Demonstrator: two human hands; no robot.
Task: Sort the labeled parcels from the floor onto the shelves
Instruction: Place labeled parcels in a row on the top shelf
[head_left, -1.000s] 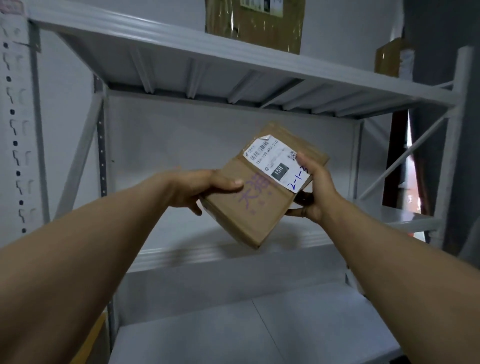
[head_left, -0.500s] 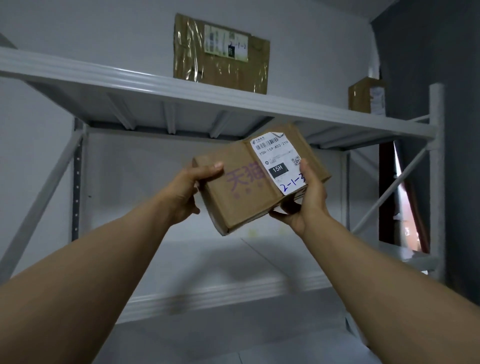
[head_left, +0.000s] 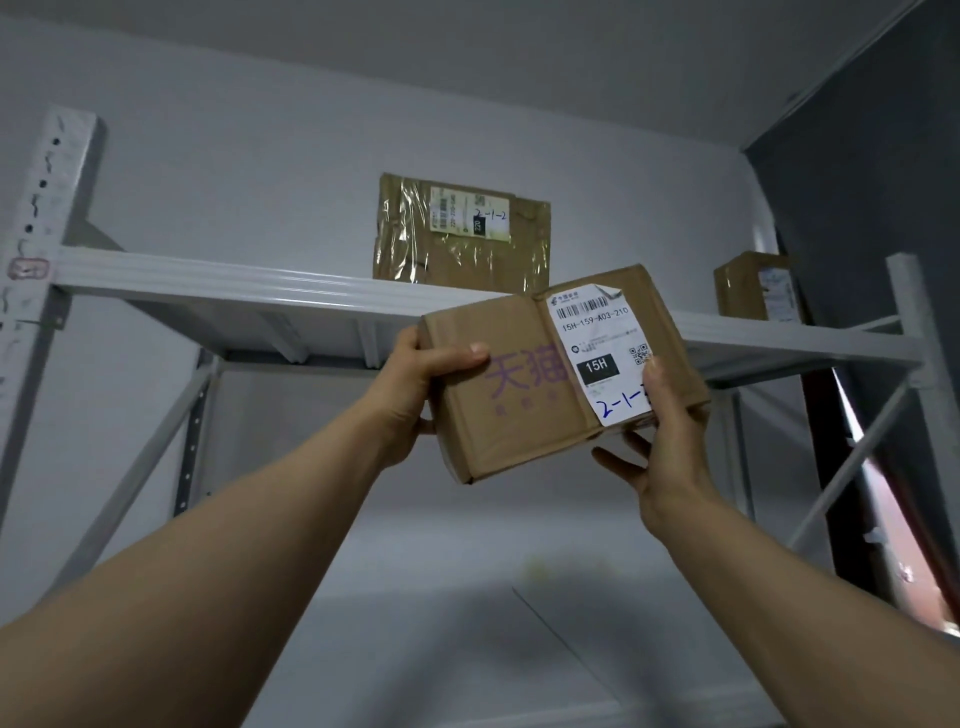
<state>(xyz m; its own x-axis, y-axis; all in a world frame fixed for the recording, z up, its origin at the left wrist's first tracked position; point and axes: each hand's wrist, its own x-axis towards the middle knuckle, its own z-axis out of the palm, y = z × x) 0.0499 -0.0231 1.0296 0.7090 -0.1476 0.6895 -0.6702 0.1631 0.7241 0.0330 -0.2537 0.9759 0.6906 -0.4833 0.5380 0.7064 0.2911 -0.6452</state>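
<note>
One parcel (head_left: 535, 395) is held up just before the top shelf (head_left: 234, 286), its face turned back, probably so that the label (head_left: 592, 338) can be read. It is clamped between the left hand (head_left: 415, 384) and right hand (head_left: 670, 447), thumbs on the face, fingers behind. Two more are stood on that shelf, a taped box (head_left: 457, 234) and a small box (head_left: 753, 286): three in all.

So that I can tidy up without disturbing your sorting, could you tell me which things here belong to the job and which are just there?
Part of the job: held parcel, gripped by left hand and right hand; top shelf; taped parcel marked 2-1-2 and small parcel standing on it.
Just there: white back wall; dark side wall.
</note>
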